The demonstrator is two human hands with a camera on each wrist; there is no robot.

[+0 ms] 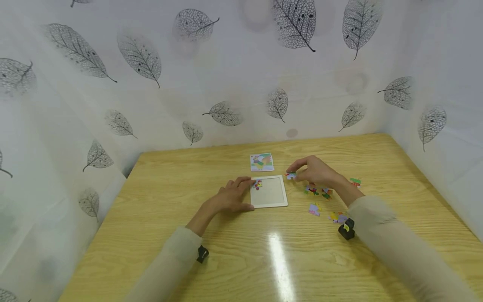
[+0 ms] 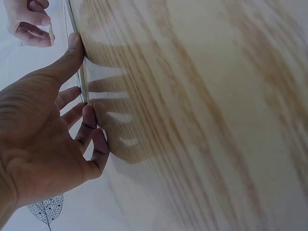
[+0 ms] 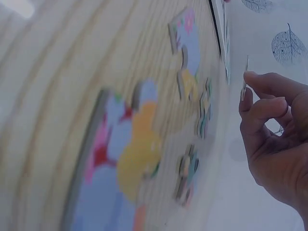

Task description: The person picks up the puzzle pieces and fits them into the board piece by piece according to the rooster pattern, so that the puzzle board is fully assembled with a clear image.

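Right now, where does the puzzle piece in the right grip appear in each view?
Head: puzzle piece, right of centre, beside the upper right corner of the tray.
Left wrist: puzzle piece edge-on, near the upper left corner.
Right wrist: puzzle piece edge-on, upper right.
Shared landmark: the right grip.

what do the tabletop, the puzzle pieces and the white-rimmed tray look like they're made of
Tabletop: wood or wood-look laminate, glossy, judging by the grain and bright reflected streak.
Puzzle pieces: probably cardboard or thin board, with printed faces and plain greyish edges.
White-rimmed tray: perhaps plastic or coated board; its smooth, even rim leaves that open.
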